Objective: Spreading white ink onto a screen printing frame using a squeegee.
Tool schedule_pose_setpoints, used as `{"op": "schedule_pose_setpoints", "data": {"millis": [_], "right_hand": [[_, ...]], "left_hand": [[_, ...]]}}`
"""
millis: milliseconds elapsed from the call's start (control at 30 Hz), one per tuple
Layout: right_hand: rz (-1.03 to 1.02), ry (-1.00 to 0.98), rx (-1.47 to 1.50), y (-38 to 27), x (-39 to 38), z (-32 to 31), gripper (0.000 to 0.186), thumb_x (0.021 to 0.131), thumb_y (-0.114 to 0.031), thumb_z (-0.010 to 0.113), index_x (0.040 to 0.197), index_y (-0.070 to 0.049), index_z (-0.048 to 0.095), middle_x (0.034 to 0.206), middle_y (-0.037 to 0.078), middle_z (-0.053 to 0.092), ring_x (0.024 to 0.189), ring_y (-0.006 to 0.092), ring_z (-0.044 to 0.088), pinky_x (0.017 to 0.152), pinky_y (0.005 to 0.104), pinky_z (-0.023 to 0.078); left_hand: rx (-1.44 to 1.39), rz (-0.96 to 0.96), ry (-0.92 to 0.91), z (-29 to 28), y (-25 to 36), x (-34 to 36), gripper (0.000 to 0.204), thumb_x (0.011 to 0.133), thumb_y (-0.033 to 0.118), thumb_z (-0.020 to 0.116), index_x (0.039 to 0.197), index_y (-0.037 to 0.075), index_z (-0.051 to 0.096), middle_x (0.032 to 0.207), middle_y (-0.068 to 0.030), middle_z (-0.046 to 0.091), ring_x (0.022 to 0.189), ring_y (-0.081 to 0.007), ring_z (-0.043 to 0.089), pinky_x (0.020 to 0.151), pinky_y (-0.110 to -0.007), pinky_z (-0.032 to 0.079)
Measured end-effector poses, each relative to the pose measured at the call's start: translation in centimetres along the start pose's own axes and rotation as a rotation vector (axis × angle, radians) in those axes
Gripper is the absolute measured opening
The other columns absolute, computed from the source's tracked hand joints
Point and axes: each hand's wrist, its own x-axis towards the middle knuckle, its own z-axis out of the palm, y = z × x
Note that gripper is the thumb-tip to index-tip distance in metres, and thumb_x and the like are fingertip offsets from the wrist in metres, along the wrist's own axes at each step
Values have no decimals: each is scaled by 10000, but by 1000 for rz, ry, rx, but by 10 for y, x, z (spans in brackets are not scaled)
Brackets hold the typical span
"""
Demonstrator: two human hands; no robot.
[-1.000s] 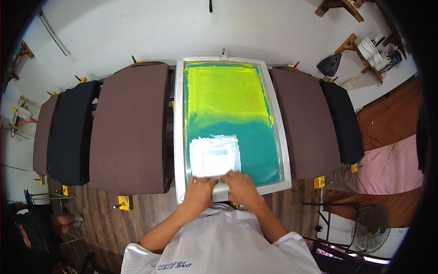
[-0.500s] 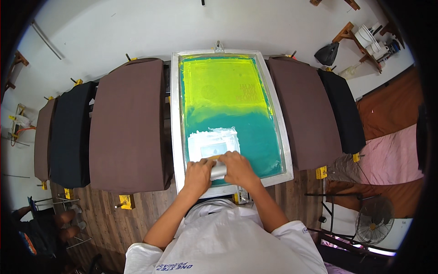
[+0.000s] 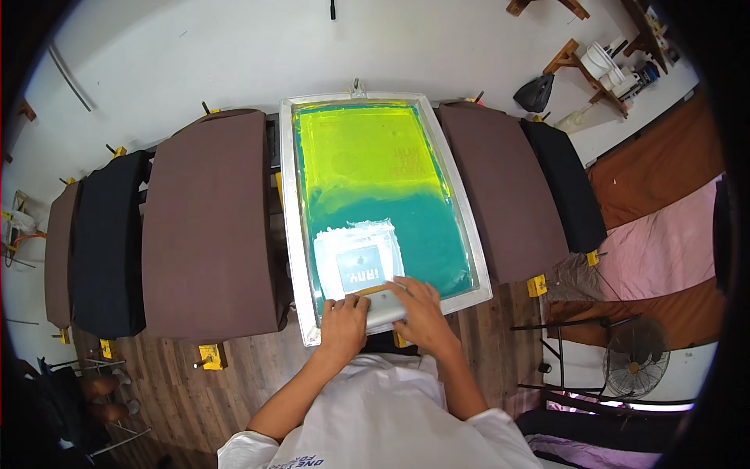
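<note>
Both hands grip a squeegee [image 3: 383, 308] with a silver handle, low on a screen-printing frame [image 3: 292, 203]. My left hand [image 3: 344, 324] is curled over its left end, and my right hand [image 3: 422, 313] holds the right end. The squeegee's lower edge is hidden. White ink [image 3: 327, 246] surrounds a small printed design area [image 3: 361, 264] just beyond the squeegee. The screen's mesh is teal [image 3: 422, 234] in its near part and yellow-green [image 3: 351, 144] in its far part.
Shirt boards covered in brown cloth [image 3: 207, 227] and black cloth [image 3: 109, 242] stand left of the screen. More brown [image 3: 508, 195] and black [image 3: 564, 187] ones are on the right. A fan [image 3: 634, 358] stands at lower right. Someone's legs [image 3: 101, 399] show at lower left.
My hands have drawn the squeegee toward me, uncovering more of the small design in the white ink. The whole view has shifted slightly.
</note>
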Motion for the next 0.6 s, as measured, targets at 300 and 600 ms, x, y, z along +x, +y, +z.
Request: {"op": "schedule_pose_setpoints", "data": {"millis": [300,600], "right_hand": [[745,-65,412,59,-108,40,471,908,-330,697,1162,42,560,963,129,655,912,240,661,787,368,537],[859,-185,1284,78,-109,65,393,984,-416,572,1013,-24,592,906,84,654,764,148,659,668,280,551]], "left_hand": [[66,84,26,-1,-3,2,343,693,79,705,1026,62,625,991,-120,656,917,-275,656,850,-417,423],[-7,-51,-66,-10,0,4,444,687,84,748,1120,102,650,995,-98,658,935,-286,644,855,-408,417]]}}
